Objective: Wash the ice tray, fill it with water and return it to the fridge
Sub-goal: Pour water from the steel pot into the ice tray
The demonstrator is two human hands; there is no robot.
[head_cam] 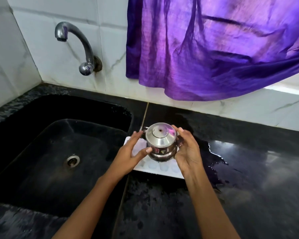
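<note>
A white ice tray point(160, 167) lies flat on the black counter just right of the sink, partly hidden by my hands. Above it I hold a small lidded steel pot point(160, 142). My right hand point(186, 149) cups the pot's right side with curled fingers. My left hand point(131, 152) is at its left side, thumb touching the pot's lower body and the fingers spread. The tray's cells look pale; I cannot tell whether they hold water.
A black sink point(41, 152) with a steel drain point(72, 160) fills the left. A wall tap point(76, 42) hangs above it, not running. A water puddle point(216, 163) spreads on the counter point(257, 187) to the right. A purple cloth point(214, 49) hangs overhead.
</note>
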